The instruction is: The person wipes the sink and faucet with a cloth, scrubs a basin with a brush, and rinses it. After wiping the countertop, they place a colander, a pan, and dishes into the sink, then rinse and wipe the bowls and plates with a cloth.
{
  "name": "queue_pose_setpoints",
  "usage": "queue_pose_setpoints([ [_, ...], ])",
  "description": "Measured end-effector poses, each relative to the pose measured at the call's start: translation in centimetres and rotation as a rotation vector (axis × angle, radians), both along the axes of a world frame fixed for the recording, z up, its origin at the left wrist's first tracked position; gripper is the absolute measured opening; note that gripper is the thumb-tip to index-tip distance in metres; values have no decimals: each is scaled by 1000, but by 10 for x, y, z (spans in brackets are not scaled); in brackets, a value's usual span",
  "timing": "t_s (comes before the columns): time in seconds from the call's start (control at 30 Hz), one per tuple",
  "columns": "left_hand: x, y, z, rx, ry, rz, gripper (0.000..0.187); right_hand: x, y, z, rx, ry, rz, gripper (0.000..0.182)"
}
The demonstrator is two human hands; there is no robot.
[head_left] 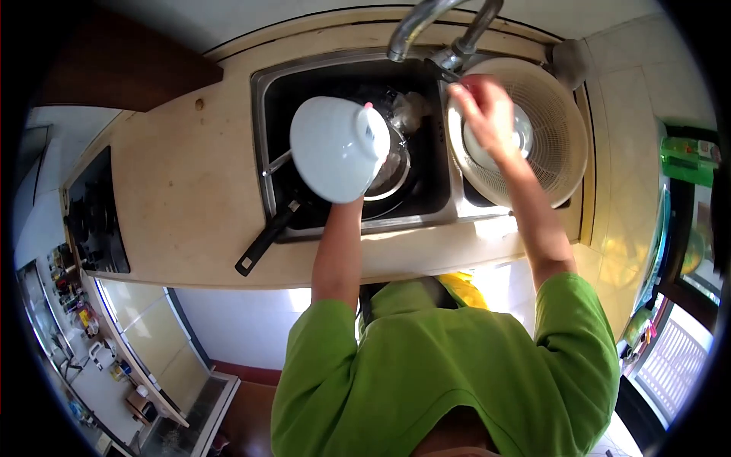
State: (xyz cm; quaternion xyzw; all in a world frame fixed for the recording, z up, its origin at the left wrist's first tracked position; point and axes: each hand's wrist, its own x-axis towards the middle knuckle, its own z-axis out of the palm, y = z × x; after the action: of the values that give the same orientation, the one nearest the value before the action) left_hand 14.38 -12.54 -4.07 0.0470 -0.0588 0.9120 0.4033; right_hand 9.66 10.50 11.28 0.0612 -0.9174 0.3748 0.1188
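A white bowl is tipped on its side over the left sink basin, its outside and foot facing up. My left hand is mostly hidden behind the bowl and grips it; only a pink bit of fingertip shows at its edge. My right hand is at the dark lever of the faucet, fingers curled at the lever's end, slightly blurred. Under that hand, a pale bowl lies in a cream plastic colander.
The left sink basin holds a black-handled pan, a shiny metal vessel and a translucent crumpled item. To the left are the beige countertop and a black stove. A green bottle stands at right.
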Motion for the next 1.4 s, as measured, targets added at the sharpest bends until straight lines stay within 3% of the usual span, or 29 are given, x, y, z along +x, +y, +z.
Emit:
queue_pose_setpoints([
  [0.07,21,17,69,-521,-69,367,72,13,-32,12,-152,-277,196,37],
  [0.1,25,19,81,-570,-56,397,68,13,-47,0,-234,-239,321,39],
  [0.17,37,21,99,-528,27,363,61,13,-81,-18,-571,-495,440,42],
  [0.2,44,22,106,-515,58,340,57,16,-93,-7,-451,-676,480,46],
  [0.23,51,20,113,-517,94,316,53,16,-104,-33,-466,-679,588,48],
  [0.27,53,22,116,-527,122,295,50,23,-107,-9,-564,-892,532,50],
  [0.33,57,20,126,-558,180,272,42,30,-101,28,-505,-1254,432,51],
  [0.37,59,18,129,-591,210,257,39,32,-96,24,-506,-1251,426,51],
  [0.47,53,3,125,-897,276,265,28,39,-60,14,-578,-805,362,50],
  [0.5,45,-9,104,-1202,291,279,24,41,-44,49,-630,-887,151,50],
  [0.53,35,-37,59,-1584,376,262,20,36,-21,40,-709,-906,85,48],
  [0.6,35,-63,42,-2283,622,329,21,34,18,75,-614,-885,-121,50],
  [0.63,36,-64,57,-2525,690,241,23,24,46,52,-759,-876,-282,50],
  [0.67,34,-62,72,-2761,766,134,27,26,62,57,-742,-732,-390,53],
  [0.7,32,-64,67,-2772,706,37,30,23,79,51,-835,-600,-451,54],
  [0.73,31,-66,56,-2773,646,-60,33,16,105,39,-783,-655,-561,54],
  [0.77,29,-65,46,-2795,642,-103,35,18,122,30,-879,-589,-480,54],
  [0.8,27,-68,32,-2675,612,-195,34,15,136,21,-877,-601,-506,55],
  [0.87,20,-55,43,-2301,289,-351,31,14,155,6,-708,-607,-545,59],
  [0.9,19,-57,35,-2308,280,-348,31,11,162,-4,-713,-611,-537,59],
  [0.97,23,-61,10,-1980,-29,-146,32,8,175,-26,-566,-652,-550,61],
  [1.0,25,-60,7,-1986,-35,-143,32,4,182,-40,-570,-655,-544,61],
  [1.07,28,-58,5,-1737,-253,-102,33,-2,187,-59,-493,-673,-536,62],
  [1.1,28,-57,7,-1632,-228,-86,33,-5,185,-60,-411,-748,-572,61],
  [1.2,26,-56,2,-1635,-87,-88,39,-11,177,-67,-403,-778,-545,60],
  [1.4,30,-55,18,-1730,-202,40,63,-17,180,-85,-544,-748,-463,53],
])
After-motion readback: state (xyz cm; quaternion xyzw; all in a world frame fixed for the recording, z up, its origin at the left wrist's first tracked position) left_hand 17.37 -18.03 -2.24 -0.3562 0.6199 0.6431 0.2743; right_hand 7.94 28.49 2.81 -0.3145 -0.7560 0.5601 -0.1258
